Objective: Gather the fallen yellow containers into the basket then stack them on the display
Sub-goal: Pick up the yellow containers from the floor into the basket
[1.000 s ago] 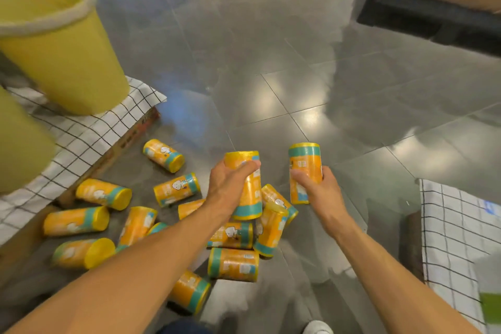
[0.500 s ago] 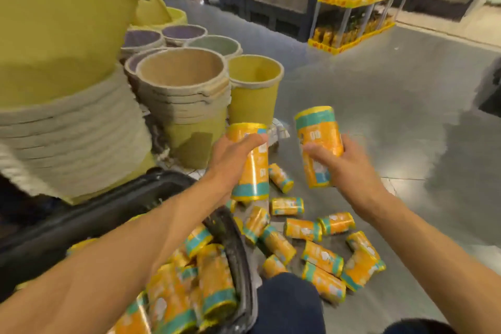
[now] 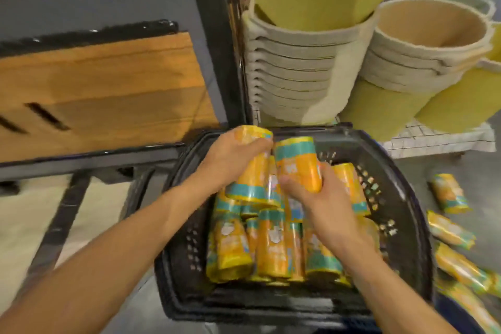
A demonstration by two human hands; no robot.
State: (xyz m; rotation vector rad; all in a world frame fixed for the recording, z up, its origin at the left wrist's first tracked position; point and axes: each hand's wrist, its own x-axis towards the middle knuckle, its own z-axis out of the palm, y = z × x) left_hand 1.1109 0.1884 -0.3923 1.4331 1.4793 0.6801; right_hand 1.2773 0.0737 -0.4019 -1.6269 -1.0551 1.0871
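Observation:
A black plastic basket (image 3: 409, 228) sits on the floor below me with several yellow containers with teal bands (image 3: 271, 247) lying inside. My left hand (image 3: 230, 154) grips one yellow container (image 3: 253, 171) over the basket's far half. My right hand (image 3: 322, 203) grips another yellow container (image 3: 296, 163) right beside it, the two nearly touching. More fallen yellow containers (image 3: 450, 192) lie on the floor to the right of the basket.
Stacks of beige and yellow-green buckets (image 3: 295, 70) stand on a checked cloth (image 3: 433, 138) just behind the basket. A black-framed wooden display unit (image 3: 103, 89) is at the left, its lower rail close to the basket's left rim.
My view swung left from the floor pile to the basket. Both hands carried their containers from above the floor down to over the basket.

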